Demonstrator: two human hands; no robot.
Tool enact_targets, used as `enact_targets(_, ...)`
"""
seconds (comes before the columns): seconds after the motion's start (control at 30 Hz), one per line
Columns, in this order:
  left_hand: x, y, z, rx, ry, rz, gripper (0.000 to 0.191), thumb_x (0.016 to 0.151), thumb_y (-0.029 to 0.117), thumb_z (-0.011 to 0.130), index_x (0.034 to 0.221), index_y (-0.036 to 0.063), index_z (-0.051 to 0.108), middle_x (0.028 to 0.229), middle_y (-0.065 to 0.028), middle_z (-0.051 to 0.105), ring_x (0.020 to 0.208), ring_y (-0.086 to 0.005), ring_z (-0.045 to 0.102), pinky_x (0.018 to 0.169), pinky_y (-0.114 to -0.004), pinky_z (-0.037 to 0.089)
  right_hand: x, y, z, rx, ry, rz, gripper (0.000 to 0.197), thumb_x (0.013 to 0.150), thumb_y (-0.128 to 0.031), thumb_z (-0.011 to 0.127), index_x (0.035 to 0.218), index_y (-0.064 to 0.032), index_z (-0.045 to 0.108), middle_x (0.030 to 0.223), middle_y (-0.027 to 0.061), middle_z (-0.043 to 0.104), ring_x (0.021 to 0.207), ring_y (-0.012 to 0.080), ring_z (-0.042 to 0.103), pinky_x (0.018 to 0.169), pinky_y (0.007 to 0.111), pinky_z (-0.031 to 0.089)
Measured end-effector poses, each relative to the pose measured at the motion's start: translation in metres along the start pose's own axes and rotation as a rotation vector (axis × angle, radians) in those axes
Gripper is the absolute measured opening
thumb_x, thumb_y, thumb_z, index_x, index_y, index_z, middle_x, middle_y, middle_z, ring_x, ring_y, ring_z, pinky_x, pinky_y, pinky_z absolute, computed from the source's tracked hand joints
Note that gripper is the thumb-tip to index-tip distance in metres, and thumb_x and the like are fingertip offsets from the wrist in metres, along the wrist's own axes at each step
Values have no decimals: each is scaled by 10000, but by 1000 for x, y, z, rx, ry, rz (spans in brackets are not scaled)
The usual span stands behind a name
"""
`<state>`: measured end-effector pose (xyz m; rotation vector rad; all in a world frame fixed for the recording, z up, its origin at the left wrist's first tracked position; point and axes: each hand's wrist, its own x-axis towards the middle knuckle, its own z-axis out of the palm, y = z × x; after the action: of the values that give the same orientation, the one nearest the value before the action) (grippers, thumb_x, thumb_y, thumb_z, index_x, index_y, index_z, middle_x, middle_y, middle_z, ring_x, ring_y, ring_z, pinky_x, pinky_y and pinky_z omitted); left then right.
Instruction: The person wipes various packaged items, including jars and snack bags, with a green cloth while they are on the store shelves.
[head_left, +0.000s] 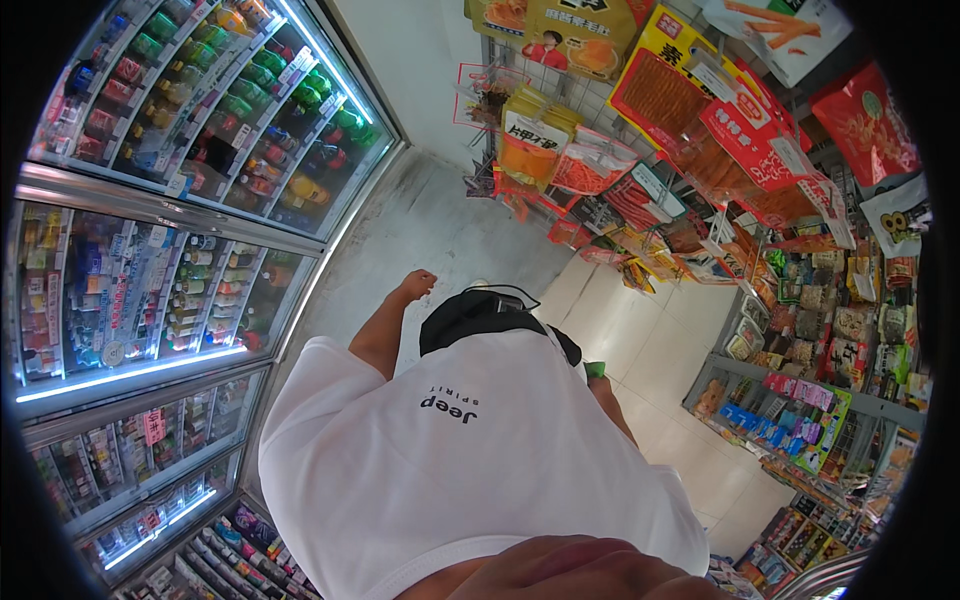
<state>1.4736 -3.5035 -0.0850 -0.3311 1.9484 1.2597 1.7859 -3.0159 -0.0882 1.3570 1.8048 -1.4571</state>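
Observation:
Out to the left of my body, my left hand (418, 285) hangs in the air with its fingers curled in; no object shows in it. Beside my right hip, partly hidden by my white T-shirt (465, 465), is my right hand (600, 384), closed around a small green object (595, 369) of which only the end shows. Black shorts (469, 319) with a dark cord stick out below the shirt, and the tip of a light shoe (480, 285) shows past them. The glass-door drinks cooler (322, 247) stands left of my left hand, not touched by it.
Bottles fill the lit cooler shelves. At the upper right, packaged snacks (660, 97) hang from a wire rack (592, 94). Grey shelves (795, 386) with packed goods stand on the right. Grey and pale tiled floor (645, 337) runs between. More shelved goods (240, 544) are at lower left.

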Motion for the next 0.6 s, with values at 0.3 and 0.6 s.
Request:
enact_targets(0.3,2,-72,-63,343,-169,-402,294,927,262,490,1157,118,602,1055,-78,654,843,-225,665,652,-438,516,-27,-88,55,-40,68,-13,346,792,-87,593,1130,-16,585,922,137,636,794,256,617,702,410,506)
enact_targets(0.6,54,17,-91,-125,211,142,252,859,230,593,921,-6,654,764,-79,666,650,-161,637,558,-297,496,-41,-101,84,388,224,-86,314,828,-96,555,1122,6,596,973,121,644,838,234,611,721,370,493)
